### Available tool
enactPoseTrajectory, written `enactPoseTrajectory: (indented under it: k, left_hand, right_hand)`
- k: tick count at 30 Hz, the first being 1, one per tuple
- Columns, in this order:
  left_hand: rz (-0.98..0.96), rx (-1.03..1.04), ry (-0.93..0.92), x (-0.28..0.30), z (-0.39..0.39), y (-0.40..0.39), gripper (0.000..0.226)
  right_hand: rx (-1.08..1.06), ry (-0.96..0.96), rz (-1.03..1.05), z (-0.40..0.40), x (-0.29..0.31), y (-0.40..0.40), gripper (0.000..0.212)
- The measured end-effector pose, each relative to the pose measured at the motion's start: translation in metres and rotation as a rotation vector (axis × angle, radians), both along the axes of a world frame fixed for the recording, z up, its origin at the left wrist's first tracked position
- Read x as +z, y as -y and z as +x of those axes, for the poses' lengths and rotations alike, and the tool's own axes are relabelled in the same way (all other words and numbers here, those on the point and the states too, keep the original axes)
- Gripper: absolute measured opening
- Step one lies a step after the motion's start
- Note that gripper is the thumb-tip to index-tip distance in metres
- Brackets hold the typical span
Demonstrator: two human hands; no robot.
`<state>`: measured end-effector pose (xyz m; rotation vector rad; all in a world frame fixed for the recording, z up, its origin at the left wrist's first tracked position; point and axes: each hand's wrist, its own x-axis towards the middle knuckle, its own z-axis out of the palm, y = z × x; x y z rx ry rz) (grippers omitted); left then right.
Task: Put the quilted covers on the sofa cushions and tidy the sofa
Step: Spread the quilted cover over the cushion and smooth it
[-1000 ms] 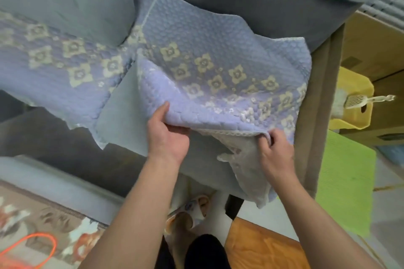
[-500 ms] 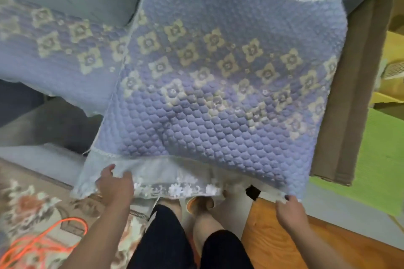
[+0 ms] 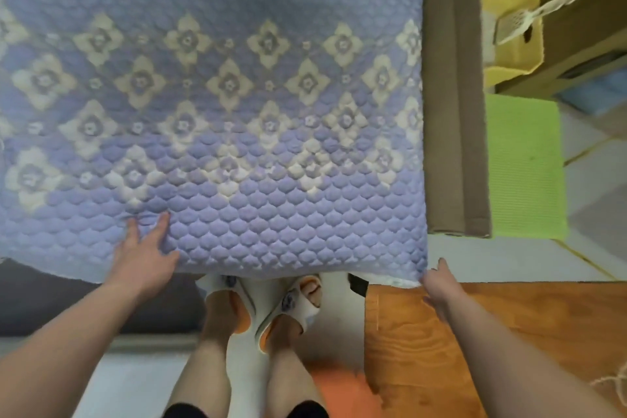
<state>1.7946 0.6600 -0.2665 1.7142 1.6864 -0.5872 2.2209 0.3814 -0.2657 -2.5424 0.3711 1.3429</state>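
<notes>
Covering the whole sofa seat, the quilted cover (image 3: 217, 105) was spread flat, its front edge hanging just above the person's slippers (image 3: 261, 302). The left hand (image 3: 142, 258) was laid on the cover near that edge with fingers straight and spread. The right hand (image 3: 437, 285) was seen at the cover's front right corner, touching it with straight fingers, beside the brown sofa arm (image 3: 454, 95).

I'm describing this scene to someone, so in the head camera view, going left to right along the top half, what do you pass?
Quilted cover → brown sofa arm → yellow bin holding a pale scoop, with a green mat just below it.
</notes>
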Motion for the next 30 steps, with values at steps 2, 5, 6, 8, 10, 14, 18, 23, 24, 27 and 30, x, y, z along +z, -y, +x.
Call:
enactPoseTrajectory:
  k: [2, 5, 6, 8, 10, 14, 18, 23, 24, 27, 30]
  left_hand:
    - [0.013, -0.031, -0.033, -0.008, -0.001, -0.002, 0.076]
    - [0.044, -0.056, -0.054, -0.007, -0.002, 0.004, 0.076]
    - [0.053, -0.064, -0.071, -0.004, 0.0, 0.004, 0.077]
    - [0.059, -0.067, -0.081, 0.003, 0.003, 0.005, 0.077]
    - [0.054, -0.091, -0.095, 0.007, 0.008, 0.006, 0.075]
    - [0.055, 0.0, -0.078, 0.017, 0.017, -0.004, 0.059]
    - [0.038, 0.116, 0.029, 0.034, 0.014, -0.035, 0.036]
    - [0.068, 0.348, -0.001, 0.063, -0.034, -0.099, 0.047]
    - [0.077, 0.399, -0.029, 0.063, -0.047, -0.109, 0.05]
    - [0.111, 0.555, -0.075, 0.052, -0.101, -0.155, 0.052]
    - [0.162, 0.575, -0.025, 0.033, -0.128, -0.206, 0.049]
  right_hand:
    - [0.053, -0.071, -0.004, -0.004, -0.011, -0.002, 0.053]
    - [0.23, 0.041, -0.102, -0.012, -0.023, 0.005, 0.033]
    - [0.294, 0.104, -0.183, -0.014, -0.023, 0.009, 0.031]
    - [0.399, 0.11, -0.333, -0.019, -0.016, 0.017, 0.031]
    - [0.529, 0.046, -0.436, -0.026, -0.007, 0.018, 0.031]
    - [0.858, -0.084, -0.575, -0.039, 0.02, -0.038, 0.025]
    - [1.132, 0.015, -0.338, -0.042, 0.052, -0.142, 0.011]
    - [1.303, 0.305, 0.083, -0.08, 0.082, -0.314, 0.022]
    - [1.337, 0.343, 0.141, -0.092, 0.087, -0.343, 0.022]
    - [1.423, 0.364, 0.318, -0.145, 0.086, -0.46, 0.022]
    - [1.514, 0.324, 0.395, -0.198, 0.07, -0.575, 0.023]
